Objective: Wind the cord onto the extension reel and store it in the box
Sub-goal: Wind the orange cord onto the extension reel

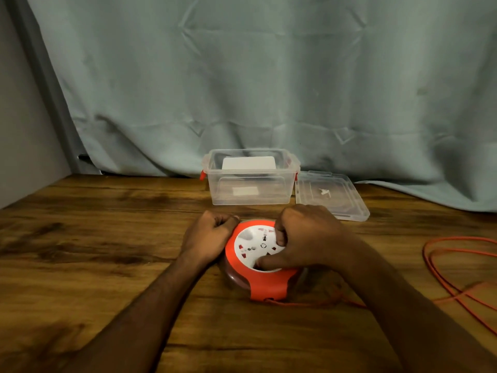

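Note:
An orange extension reel (pixel 265 284) with a white socket face lies flat on the wooden table (pixel 94 251). My left hand (pixel 208 236) is closed against the reel's left rim. My right hand (pixel 306 238) rests on the white face, fingers curled and gripping its centre part. An orange cord (pixel 443 275) leaves the reel's near edge, runs right and lies in loose loops at the right of the table. Behind the reel stands a clear plastic box (pixel 251 180) with red latches, open at the top.
The box's clear lid (pixel 332 196) lies flat to the right of the box. A grey-green curtain (pixel 269 76) hangs behind the table. Something white shows inside or behind the box.

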Available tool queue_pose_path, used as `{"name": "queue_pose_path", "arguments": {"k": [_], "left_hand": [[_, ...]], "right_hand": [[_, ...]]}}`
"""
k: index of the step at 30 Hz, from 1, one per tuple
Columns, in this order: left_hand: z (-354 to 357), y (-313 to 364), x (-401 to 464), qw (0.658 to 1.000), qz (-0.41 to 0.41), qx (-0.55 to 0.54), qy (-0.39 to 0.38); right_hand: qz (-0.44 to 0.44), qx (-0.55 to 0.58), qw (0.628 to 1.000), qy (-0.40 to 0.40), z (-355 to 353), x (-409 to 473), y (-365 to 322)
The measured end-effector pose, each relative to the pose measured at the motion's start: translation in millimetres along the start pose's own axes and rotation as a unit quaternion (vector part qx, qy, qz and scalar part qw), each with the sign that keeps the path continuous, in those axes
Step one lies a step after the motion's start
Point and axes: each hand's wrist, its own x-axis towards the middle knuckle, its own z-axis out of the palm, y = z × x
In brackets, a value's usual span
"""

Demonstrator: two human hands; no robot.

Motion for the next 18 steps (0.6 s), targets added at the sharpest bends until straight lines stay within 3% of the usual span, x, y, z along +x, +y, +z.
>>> {"name": "queue_pose_path", "arguments": {"k": [9, 18], "left_hand": [[-1, 1, -1, 1.000, -0.002, -0.011, 0.000], [-1, 1, 1, 1.000, 0.018, -0.021, -0.015]], "right_hand": [[-0.004, -0.014, 0.998, 0.068, 10, 2, -25], [-0.032, 0.083, 0.994, -0.057, -4, 2, 19]]}}
